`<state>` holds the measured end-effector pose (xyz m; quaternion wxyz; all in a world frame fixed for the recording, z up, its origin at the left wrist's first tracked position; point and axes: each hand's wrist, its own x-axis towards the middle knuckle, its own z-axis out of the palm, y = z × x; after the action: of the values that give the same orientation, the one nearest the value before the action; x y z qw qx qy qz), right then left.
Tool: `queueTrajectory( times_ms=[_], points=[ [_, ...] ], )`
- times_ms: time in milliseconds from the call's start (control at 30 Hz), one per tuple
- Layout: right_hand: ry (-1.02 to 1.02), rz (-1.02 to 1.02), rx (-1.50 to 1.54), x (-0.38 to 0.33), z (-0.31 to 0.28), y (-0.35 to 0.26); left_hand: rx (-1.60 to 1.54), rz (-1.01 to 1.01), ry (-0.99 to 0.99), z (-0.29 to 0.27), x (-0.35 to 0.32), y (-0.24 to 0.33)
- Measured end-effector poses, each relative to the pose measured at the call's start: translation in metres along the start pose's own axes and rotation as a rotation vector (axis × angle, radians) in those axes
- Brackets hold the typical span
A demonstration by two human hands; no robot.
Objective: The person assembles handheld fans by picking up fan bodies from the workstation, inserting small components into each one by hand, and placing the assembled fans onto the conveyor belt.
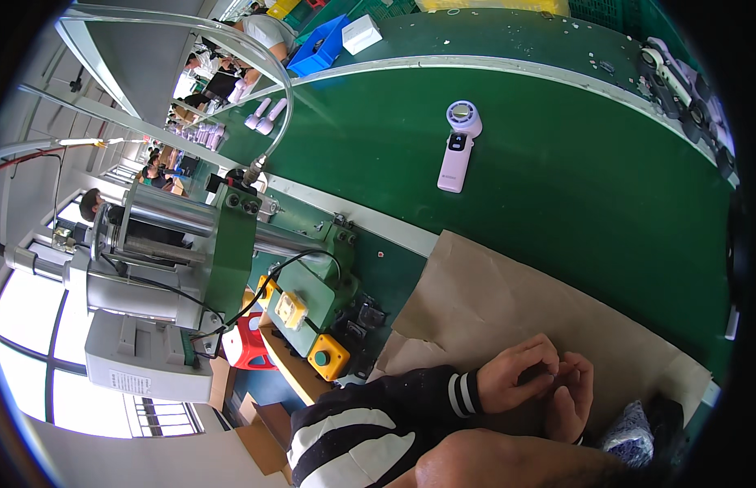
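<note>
Left fingers (534,351): curled in toward the right hand; they seem pinched on something very small, but what it is cannot be made out.
Right fingers (580,376): bent and pressed against the left ones, so whether they hold anything cannot be told.
Left hand (512,376): lower right of the frame, coming out of a black sleeve with white stripes (370,427), resting over the brown paper.
Right hand (571,396): just beside the left hand, touching it at the fingertips.
Brown paper (484,305): a creased sheet spread on the tabletop under both hands.
Tabletop (557,195): green surface filling the middle and right of the frame.
Handheld fan (458,146): pale lilac with a round head, lying flat in the upper middle, well apart from the hands.
Press machine (232,252): green, left of centre, with yellow button boxes (328,356) near the left forearm.
Doing it well: keeping both hands low over the paper would probably let a dropped small part land there and not roll away; a light, steady pinch looks wiser than force.
</note>
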<state>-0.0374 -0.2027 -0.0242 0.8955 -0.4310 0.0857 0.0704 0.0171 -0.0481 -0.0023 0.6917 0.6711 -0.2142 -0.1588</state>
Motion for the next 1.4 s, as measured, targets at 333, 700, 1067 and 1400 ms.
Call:
queueTrajectory(
  times_ms=[333,700,1067,1400],
  points=[
    [-0.007,0.007,-0.020,-0.0005,-0.0011,-0.0004,-0.001,-0.019,0.011,0.0011,-0.0007,-0.0007],
    [-0.015,-0.001,-0.060,-0.0005,-0.0041,0.0014,0.017,-0.008,0.016,0.0018,-0.0012,-0.0010],
    [-0.004,-0.001,-0.086,0.0001,-0.0035,0.0012,0.019,-0.009,0.008,0.0008,-0.0001,0.0017],
    [-0.014,0.011,-0.086,0.0000,-0.0057,0.0022,0.019,0.010,-0.004,0.0012,-0.0010,-0.0026]
  ],
)
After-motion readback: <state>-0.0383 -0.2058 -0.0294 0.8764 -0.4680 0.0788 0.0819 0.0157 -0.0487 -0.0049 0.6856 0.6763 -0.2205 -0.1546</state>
